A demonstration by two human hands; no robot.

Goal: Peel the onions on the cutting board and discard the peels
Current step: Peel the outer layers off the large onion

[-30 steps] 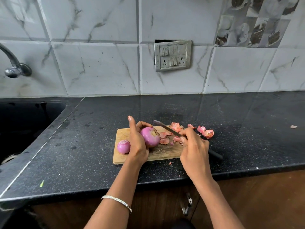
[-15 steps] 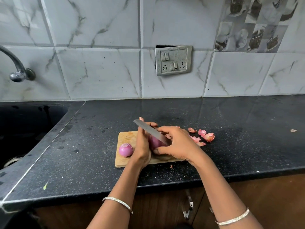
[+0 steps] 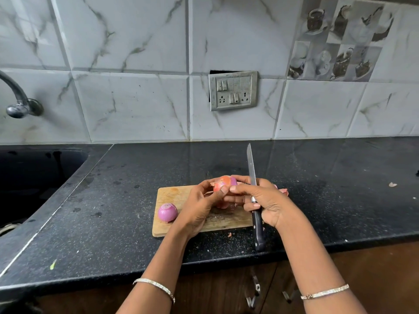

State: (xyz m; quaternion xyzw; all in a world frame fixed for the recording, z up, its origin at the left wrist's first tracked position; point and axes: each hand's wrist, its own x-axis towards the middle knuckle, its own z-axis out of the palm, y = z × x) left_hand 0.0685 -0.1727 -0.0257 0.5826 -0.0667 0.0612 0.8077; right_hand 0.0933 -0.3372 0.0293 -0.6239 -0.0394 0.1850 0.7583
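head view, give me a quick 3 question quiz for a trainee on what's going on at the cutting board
1. True or false: the knife points blade up, away from the person.
2. Which hand holds the knife while also pinching the onion? A) left hand B) right hand
3. Fill in: the peeled onion rests on the ____ end of the cutting board.

Key: 1 true. 2 B, the right hand; the left hand only grips the onion. 3 left.

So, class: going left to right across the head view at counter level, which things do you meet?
Sink → peeled onion on the cutting board → left hand → knife → stray peel scrap.
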